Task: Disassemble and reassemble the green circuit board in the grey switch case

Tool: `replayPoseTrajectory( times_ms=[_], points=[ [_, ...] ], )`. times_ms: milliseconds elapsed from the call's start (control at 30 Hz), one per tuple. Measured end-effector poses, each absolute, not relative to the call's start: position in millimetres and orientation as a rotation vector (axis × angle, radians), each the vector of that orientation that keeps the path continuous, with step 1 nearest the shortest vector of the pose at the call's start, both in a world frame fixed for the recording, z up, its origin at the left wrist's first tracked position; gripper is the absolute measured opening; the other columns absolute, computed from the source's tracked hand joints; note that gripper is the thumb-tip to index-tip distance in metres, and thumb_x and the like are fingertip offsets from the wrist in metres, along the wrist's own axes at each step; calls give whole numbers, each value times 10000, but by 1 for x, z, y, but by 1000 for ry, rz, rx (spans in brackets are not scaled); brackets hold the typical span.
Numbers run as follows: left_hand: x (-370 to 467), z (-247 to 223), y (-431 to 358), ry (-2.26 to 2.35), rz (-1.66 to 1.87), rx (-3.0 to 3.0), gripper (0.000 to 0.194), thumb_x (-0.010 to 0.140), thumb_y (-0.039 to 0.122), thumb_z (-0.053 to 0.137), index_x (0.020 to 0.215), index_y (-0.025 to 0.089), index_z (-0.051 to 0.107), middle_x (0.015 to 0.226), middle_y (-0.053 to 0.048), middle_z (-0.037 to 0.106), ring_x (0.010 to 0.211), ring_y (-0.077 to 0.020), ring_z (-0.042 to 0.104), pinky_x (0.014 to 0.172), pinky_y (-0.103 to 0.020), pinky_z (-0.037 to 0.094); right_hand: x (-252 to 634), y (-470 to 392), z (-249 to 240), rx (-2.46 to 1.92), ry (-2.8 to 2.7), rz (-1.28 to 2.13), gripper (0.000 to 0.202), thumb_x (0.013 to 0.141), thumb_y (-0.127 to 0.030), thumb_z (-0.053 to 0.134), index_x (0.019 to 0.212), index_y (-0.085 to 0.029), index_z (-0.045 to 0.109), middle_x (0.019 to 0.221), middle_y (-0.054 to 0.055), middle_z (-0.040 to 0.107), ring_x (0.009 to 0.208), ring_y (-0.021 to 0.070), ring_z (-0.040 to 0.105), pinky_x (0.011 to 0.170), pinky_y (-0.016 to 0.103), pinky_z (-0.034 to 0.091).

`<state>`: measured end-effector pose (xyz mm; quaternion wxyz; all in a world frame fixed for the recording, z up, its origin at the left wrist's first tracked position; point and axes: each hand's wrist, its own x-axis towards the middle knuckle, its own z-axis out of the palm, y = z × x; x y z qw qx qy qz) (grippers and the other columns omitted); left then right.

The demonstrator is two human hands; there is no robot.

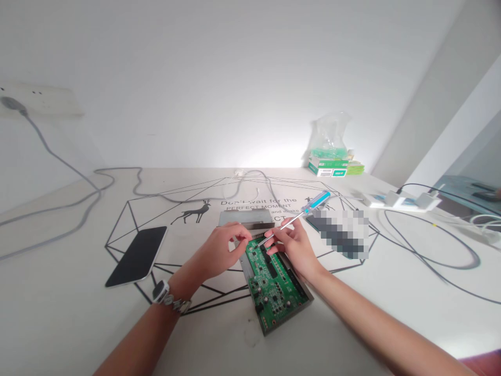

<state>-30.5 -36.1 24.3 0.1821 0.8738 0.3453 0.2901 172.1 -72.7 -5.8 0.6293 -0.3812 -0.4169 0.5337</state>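
Note:
A green circuit board (270, 292) lies in a shallow metal tray on the table before me. My right hand (291, 245) grips a screwdriver (317, 202) by its metal shaft. Its blue and clear handle points up and to the right, while the tip reaches down to the upper left part of the board. My left hand (229, 248) is at the board's upper left corner, thumb and forefinger pinched close together; whatever is between them is too small to make out. Behind the board lies a grey metal cover (246, 216), partly hidden by my hands.
A phone (136, 256) lies on the left, and a dark object (336, 237), partly pixelated, on the right. Grey cable (172, 199) winds along the back. Boxes (329, 166) with a plastic bag stand by the wall. A power strip (403, 200) with black cords sits at right.

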Motion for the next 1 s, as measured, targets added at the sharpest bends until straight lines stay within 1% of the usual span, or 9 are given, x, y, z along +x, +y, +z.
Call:
replayPoseTrajectory(
  times_ms=[133, 267, 400, 467, 567, 733, 867, 1000],
  points=[
    [-30, 21, -36, 947, 816, 2452, 134, 907, 211, 531, 917, 203, 664, 928, -25, 709, 841, -155, 628, 731, -262, 472, 174, -70, -6, -901, -837, 1290, 373, 789, -271, 702, 945, -262, 363, 808, -3, 707, 651, 163, 692, 577, 283, 581],
    [-30, 17, -36, 957, 789, 2428, 111, 900, 256, 571, 935, 206, 664, 941, -32, 710, 854, -166, 636, 741, -271, 483, 178, -70, -5, -897, -822, 1269, 344, 792, -254, 665, 945, -260, 357, 838, 14, 713, 677, 175, 701, 579, 293, 576],
    [-28, 18, -38, 969, 786, 2396, 128, 909, 287, 582, 950, 210, 676, 960, -37, 712, 880, -176, 644, 750, -274, 490, 186, -66, -1, -908, -926, 1098, 364, 810, -309, 677, 956, -268, 346, 780, -16, 688, 632, 170, 675, 531, 282, 551],
    [-25, 19, -40, 969, 787, 2392, 138, 917, 293, 577, 940, 211, 685, 956, -39, 711, 880, -179, 643, 746, -275, 489, 191, -63, 1, -919, -1048, 983, 363, 838, -372, 670, 987, -271, 355, 765, -28, 671, 602, 165, 660, 531, 293, 554],
    [-21, 18, -42, 979, 800, 2398, 163, 937, 283, 550, 909, 207, 691, 927, -39, 706, 867, -182, 627, 736, -277, 482, 195, -57, 0, -973, -1266, 831, 323, 891, -435, 619, 1053, -266, 396, 792, -15, 672, 585, 162, 652, 556, 310, 560],
    [-14, 13, -42, 1012, 858, 2449, 184, 947, 249, 521, 858, 206, 676, 853, -36, 672, 871, -197, 593, 756, -294, 471, 189, -51, 2, -1078, -1523, 676, 252, 956, -422, 523, 1127, -252, 451, 820, 17, 686, 599, 176, 655, 602, 317, 547],
    [-12, 11, -42, 1019, 878, 2475, 172, 942, 239, 525, 877, 211, 681, 865, -35, 670, 884, -202, 592, 782, -306, 469, 185, -51, 4, -1099, -1587, 622, 242, 971, -400, 494, 1157, -250, 460, 822, 27, 689, 603, 185, 650, 615, 318, 537],
    [-12, 9, -41, 1028, 865, 2489, 182, 948, 248, 519, 880, 214, 685, 867, -37, 673, 883, -204, 598, 749, -297, 465, 186, -50, 3, -1119, -1605, 604, 256, 968, -408, 494, 1170, -252, 469, 796, 23, 679, 624, 200, 664, 620, 319, 540]
  ],
)
